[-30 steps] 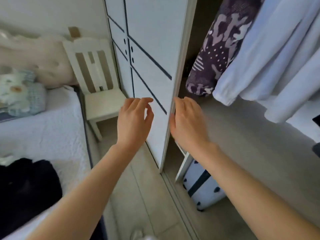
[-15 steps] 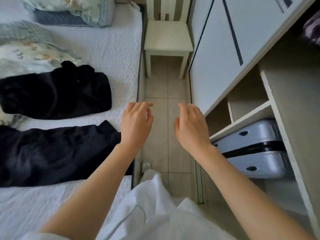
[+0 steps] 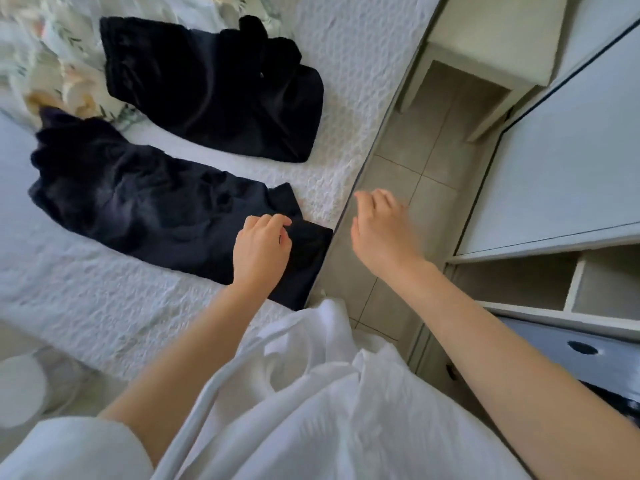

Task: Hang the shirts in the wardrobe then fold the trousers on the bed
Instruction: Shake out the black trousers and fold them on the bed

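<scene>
Two dark trousers lie on the white bed. The nearer pair is crumpled, and its leg end reaches the bed's edge. The farther black pair lies spread beyond it. My left hand hovers over the leg end of the nearer pair, fingers loosely curled, holding nothing. Over the floor beside the bed, my right hand is blurred, with relaxed fingers and nothing in it. The wardrobe stands at the right with its door panel shut. No shirts are in view.
A narrow tiled floor strip runs between bed and wardrobe. A white chair stands at its far end. Open lower shelves and a pale blue suitcase sit at the right. A floral quilt lies at the bed's far left.
My view has swung from the wardrobe down to the bed. Both hands left the wardrobe door edge and moved left; the left one now hangs over the nearer trousers.
</scene>
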### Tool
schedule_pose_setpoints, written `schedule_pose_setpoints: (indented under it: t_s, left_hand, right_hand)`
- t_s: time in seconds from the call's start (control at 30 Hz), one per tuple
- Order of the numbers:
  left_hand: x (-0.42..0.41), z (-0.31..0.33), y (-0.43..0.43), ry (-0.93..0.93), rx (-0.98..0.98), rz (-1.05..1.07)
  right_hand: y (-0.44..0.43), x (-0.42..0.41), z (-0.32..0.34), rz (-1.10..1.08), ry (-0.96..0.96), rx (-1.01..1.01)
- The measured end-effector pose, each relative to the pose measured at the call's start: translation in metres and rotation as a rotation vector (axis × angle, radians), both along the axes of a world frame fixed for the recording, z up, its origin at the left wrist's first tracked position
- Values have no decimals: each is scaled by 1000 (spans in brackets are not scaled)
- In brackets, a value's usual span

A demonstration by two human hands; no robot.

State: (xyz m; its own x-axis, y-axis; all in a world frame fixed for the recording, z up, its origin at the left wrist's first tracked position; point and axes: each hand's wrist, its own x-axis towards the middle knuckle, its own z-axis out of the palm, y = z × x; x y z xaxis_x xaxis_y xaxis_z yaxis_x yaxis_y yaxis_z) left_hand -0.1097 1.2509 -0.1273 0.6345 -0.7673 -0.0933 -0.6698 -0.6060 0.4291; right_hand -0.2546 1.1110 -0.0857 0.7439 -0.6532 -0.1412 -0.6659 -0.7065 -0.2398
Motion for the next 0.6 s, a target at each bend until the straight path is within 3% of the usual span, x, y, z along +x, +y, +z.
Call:
schedule_pose_setpoints:
  t_s: [0.23,0.6]
  left_hand:
    - [28,-22,-14,46,49,148]
    - [44,-34,-110,133,112,445]
  right_hand:
    - [-31,55,-25,189,78,38]
    - [-146,112,-60,536,193,51]
